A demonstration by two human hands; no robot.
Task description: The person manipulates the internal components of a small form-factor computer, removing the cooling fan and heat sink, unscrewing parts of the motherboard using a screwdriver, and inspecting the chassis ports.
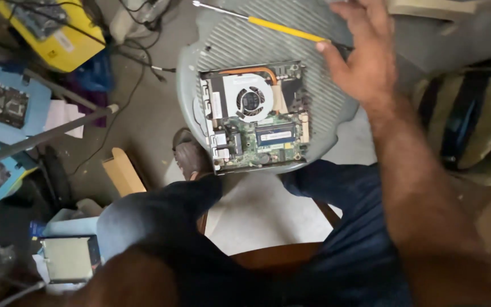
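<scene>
Opened small computer [255, 116]: cover off, fan and board exposed. Right hand [359, 54] pinches yellow-handled screwdriver [282, 27] (tip apparently clear of it). Left hand unseen; disassembly seemingly early.

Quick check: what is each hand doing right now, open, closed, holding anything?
Right hand: closed on the handle end of the yellow screwdriver.
Left hand: not in view; only a blurred forearm at the bottom edge.

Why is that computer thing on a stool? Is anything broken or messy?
The small computer lies opened on a grey stool, its fan and boards bare, sitting slightly askew. The right hand holds a yellow screwdriver. No visible damage.
</scene>
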